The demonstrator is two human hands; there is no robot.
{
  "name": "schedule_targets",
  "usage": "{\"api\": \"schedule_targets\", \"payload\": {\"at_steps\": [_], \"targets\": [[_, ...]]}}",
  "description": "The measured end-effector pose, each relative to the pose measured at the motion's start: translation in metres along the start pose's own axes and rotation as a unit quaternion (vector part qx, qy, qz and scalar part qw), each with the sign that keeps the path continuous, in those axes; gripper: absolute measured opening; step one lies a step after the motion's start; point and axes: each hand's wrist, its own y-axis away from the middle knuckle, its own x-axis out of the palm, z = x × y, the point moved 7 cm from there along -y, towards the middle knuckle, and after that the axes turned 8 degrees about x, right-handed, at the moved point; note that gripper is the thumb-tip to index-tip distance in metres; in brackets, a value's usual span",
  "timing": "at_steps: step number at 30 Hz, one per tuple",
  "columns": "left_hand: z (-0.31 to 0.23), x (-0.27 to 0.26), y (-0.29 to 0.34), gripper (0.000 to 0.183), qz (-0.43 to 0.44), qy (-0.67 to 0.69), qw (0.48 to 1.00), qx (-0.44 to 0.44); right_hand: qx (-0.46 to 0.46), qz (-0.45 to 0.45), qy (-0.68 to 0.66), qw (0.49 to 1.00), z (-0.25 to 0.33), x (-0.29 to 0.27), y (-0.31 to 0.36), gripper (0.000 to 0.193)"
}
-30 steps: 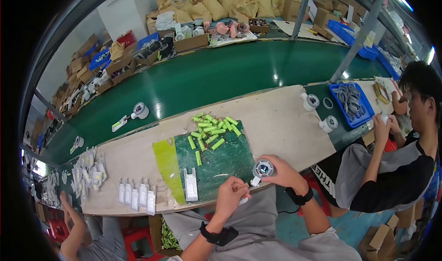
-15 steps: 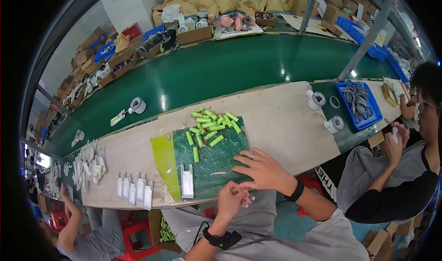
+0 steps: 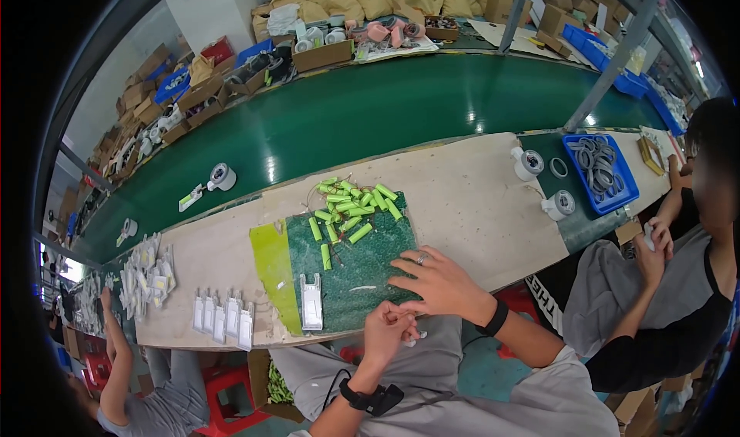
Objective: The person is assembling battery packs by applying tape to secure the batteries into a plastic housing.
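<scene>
My left hand is closed just past the table's near edge, its fingers pinched together. A small white piece shows beneath its fingertips; its kind is too small to tell. My right hand has its fingers spread over the green mat, with the thumb close against the left hand's fingers. A thin white strip lies on the mat near both hands. Left of it sits a white plastic casing. Green cylindrical battery cells with thin wires lie heaped at the mat's far side.
Several white casings stand left of a yellow-green sheet. Beyond the table runs a green conveyor belt carrying white round parts. At right are a blue tray of grey rings and a co-worker.
Parts on the belt have shifted slightly left. The co-worker at right has moved their hands a little down and left. My hands keep nearly the same pose.
</scene>
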Motion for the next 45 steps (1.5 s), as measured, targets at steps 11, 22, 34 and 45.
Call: {"api": "schedule_targets", "payload": {"at_steps": [11,22,34,45], "targets": [[0.001,-0.001,0.001,0.008,-0.006,0.010,1.000,-0.001,-0.004,-0.001,0.004,1.000,0.001,0.001,-0.001,0.044],[-0.004,-0.005,0.005,0.008,-0.001,0.025,1.000,-0.001,0.031,0.003,-0.057,0.998,0.002,-0.037,0.006,0.052],[-0.167,0.000,0.021,0.005,0.135,-0.145,0.979,0.056,0.088,0.045,-0.211,0.972,0.001,-0.106,-0.004,0.062],[-0.247,-0.029,-0.065,0.010,0.086,-0.485,0.819,0.293,0.139,-0.013,-0.088,0.986,-0.016,-0.103,-0.083,0.065]]}}
